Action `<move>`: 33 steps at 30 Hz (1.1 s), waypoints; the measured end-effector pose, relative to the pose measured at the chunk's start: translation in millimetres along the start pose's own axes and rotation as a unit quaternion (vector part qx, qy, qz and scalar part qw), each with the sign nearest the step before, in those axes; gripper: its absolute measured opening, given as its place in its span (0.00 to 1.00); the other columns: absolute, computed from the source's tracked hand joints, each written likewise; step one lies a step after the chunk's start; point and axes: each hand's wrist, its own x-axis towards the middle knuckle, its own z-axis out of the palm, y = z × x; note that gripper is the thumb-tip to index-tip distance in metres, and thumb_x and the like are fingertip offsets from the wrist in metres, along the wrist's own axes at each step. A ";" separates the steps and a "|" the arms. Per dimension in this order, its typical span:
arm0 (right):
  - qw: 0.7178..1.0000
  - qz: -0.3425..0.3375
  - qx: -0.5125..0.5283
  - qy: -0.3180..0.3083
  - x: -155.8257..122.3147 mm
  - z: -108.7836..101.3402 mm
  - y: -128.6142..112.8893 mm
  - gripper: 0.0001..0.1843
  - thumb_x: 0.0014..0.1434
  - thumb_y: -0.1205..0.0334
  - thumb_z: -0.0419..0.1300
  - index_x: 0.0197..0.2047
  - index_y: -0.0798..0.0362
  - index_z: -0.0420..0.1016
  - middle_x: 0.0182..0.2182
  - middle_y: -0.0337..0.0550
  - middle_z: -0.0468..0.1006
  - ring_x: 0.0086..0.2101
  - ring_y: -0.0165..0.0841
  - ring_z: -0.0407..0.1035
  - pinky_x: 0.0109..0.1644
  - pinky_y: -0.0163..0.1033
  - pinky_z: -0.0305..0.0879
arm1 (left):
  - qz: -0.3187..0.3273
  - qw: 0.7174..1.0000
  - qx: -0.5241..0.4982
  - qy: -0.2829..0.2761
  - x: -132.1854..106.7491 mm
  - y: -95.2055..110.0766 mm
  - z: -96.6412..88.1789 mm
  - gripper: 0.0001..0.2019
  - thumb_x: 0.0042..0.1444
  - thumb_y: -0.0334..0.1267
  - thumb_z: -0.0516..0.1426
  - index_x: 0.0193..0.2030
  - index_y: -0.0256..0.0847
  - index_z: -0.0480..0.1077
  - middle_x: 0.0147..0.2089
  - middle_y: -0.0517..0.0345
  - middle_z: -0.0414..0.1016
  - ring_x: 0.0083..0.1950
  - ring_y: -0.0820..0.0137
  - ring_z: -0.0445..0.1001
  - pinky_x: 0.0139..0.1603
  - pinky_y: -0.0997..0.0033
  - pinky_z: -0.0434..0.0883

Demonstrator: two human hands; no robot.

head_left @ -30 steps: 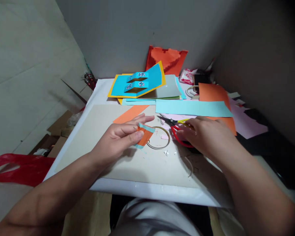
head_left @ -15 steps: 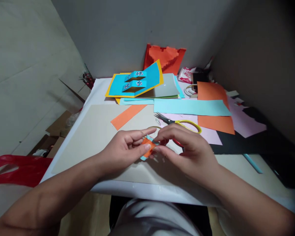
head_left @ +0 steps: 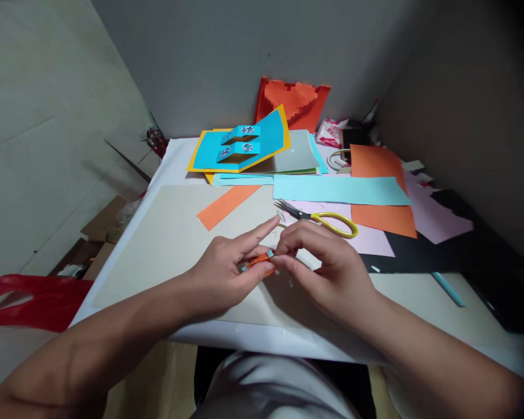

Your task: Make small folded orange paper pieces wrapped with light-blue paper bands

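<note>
Left hand (head_left: 220,273): the thumb and forefinger are closed together on the orange paper piece (head_left: 258,262).
Right hand (head_left: 327,267): the fingertips are pressed on the same piece from the other side, though the contact is partly hidden.
Orange paper piece: it is held between both hands over the grey card board (head_left: 157,256), with a blue paper strip (head_left: 269,254) showing at its end.
Nearby: yellow-handled scissors (head_left: 334,224) are laid on pink paper (head_left: 373,244) just beyond the right hand.
</note>
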 end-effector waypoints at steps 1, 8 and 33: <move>1.000 0.008 0.003 -0.001 0.0 -0.2 0.1 0.08 0.60 0.73 0.59 0.30 0.54 0.69 0.29 0.40 0.71 0.32 0.31 0.66 0.39 0.39 0.63 | 0.005 1.000 0.000 -0.003 0.4 0.6 -1.5 0.30 0.59 0.34 0.59 0.69 0.36 0.61 0.29 0.63 0.74 0.29 0.78 0.69 0.36 0.80 0.70; 0.961 0.193 0.199 0.016 4.7 -8.4 4.1 0.07 0.63 0.64 0.61 0.33 0.52 0.68 0.29 0.35 0.68 0.31 0.28 0.62 0.34 0.34 0.59 | -0.022 0.993 -0.092 -0.076 1.8 8.9 -18.7 0.23 0.57 0.31 0.59 0.61 0.35 0.73 0.54 0.46 0.80 0.50 0.62 0.80 0.51 0.70 0.74; 0.955 0.129 0.259 -0.060 4.0 -14.2 7.0 0.06 0.59 0.65 0.66 0.41 0.48 0.78 0.46 0.42 0.75 0.52 0.35 0.70 0.58 0.42 0.65 | -0.189 0.953 -0.232 0.048 4.5 17.3 -17.3 0.06 0.49 0.34 0.69 0.35 0.40 0.82 0.30 0.58 0.83 0.29 0.74 0.79 0.32 0.79 0.75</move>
